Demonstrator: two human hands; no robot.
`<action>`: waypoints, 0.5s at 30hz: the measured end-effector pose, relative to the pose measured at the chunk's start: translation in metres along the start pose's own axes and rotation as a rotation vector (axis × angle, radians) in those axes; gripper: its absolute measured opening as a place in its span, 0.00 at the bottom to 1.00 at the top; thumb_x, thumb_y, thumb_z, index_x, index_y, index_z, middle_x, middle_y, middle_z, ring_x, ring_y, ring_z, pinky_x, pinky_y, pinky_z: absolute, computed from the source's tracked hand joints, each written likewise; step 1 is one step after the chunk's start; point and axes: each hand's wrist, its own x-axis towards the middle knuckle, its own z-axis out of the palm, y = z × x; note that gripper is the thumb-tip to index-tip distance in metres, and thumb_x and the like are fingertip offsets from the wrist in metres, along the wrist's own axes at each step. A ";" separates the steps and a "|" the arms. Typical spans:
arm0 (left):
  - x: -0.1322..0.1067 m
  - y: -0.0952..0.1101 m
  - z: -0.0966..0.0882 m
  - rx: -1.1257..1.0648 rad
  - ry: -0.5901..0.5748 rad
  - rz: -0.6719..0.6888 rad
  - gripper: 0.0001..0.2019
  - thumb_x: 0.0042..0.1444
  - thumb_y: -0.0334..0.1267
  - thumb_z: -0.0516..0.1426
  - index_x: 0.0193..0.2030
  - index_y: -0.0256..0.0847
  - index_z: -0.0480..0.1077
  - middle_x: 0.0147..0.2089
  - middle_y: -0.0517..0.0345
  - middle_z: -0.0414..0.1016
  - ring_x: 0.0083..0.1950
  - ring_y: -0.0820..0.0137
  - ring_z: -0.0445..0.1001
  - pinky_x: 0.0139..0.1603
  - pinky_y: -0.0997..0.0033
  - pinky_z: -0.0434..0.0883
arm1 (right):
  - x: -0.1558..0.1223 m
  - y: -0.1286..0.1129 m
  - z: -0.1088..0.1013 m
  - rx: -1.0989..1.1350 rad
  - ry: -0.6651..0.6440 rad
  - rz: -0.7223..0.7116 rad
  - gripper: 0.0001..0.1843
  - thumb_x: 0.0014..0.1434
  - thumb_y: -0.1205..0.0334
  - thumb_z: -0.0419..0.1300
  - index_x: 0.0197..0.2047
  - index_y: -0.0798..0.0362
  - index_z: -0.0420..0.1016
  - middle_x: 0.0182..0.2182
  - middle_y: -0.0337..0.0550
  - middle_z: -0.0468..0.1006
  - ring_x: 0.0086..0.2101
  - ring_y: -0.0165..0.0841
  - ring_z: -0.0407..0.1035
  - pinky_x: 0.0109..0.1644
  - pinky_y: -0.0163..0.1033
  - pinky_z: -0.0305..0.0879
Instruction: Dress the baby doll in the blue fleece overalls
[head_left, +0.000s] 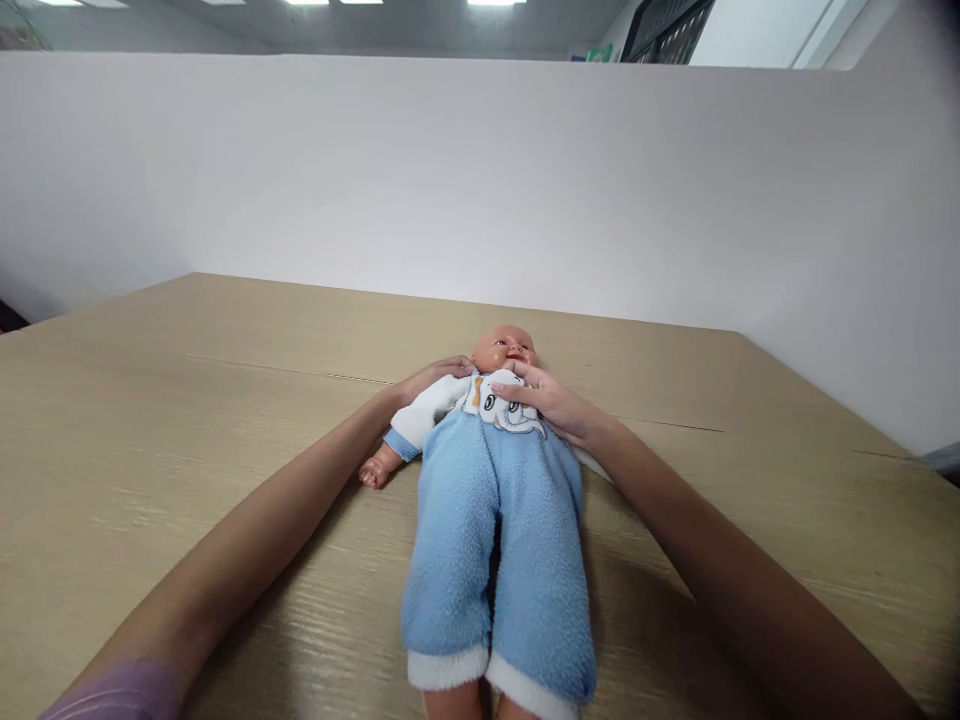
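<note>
No readable text, labels or numbers, apparently

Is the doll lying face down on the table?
No, the doll lies on its back on the table, its chest design facing up.

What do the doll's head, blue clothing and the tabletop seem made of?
Doll's head: probably vinyl or plastic, smooth with a soft shine. Blue clothing: likely fleece, matte, with a nubbly pile. Tabletop: wood or wood-look laminate, faintly glossy; grain streaks show.

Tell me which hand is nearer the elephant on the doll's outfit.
Right. The right hand partly covers the elephant; the left hand is farther off, at the shoulder of the doll.
</note>
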 end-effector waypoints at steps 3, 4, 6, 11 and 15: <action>0.001 0.006 -0.008 0.031 -0.083 -0.043 0.17 0.60 0.53 0.68 0.38 0.40 0.77 0.40 0.51 0.82 0.45 0.61 0.77 0.50 0.60 0.76 | -0.013 -0.021 -0.009 -0.517 0.051 0.013 0.26 0.57 0.35 0.73 0.44 0.48 0.78 0.45 0.45 0.86 0.47 0.45 0.78 0.48 0.45 0.72; 0.001 0.009 -0.013 0.044 -0.102 -0.059 0.18 0.56 0.52 0.70 0.37 0.39 0.77 0.39 0.52 0.81 0.44 0.61 0.77 0.49 0.61 0.75 | -0.017 -0.026 -0.013 -0.695 0.076 0.014 0.25 0.59 0.35 0.72 0.44 0.48 0.80 0.46 0.47 0.86 0.47 0.47 0.78 0.47 0.45 0.72; -0.001 0.014 -0.025 0.107 -0.129 -0.099 0.20 0.52 0.53 0.72 0.38 0.39 0.77 0.39 0.53 0.80 0.42 0.62 0.75 0.45 0.63 0.73 | -0.024 -0.030 -0.021 -0.919 0.101 0.009 0.24 0.62 0.35 0.69 0.45 0.48 0.81 0.47 0.49 0.87 0.45 0.48 0.79 0.43 0.46 0.70; -0.009 0.023 -0.043 0.328 -0.256 -0.157 0.26 0.53 0.60 0.70 0.43 0.39 0.77 0.42 0.52 0.79 0.42 0.61 0.74 0.40 0.67 0.69 | -0.040 -0.021 -0.024 -1.017 0.166 0.052 0.25 0.63 0.33 0.66 0.38 0.47 0.78 0.36 0.45 0.85 0.35 0.45 0.77 0.36 0.44 0.64; -0.009 0.021 -0.045 0.363 -0.341 -0.106 0.27 0.56 0.62 0.68 0.50 0.40 0.78 0.51 0.50 0.81 0.52 0.58 0.76 0.50 0.67 0.72 | -0.067 -0.001 -0.027 -1.073 0.333 -0.025 0.23 0.69 0.36 0.58 0.45 0.48 0.77 0.43 0.48 0.84 0.44 0.49 0.76 0.47 0.49 0.67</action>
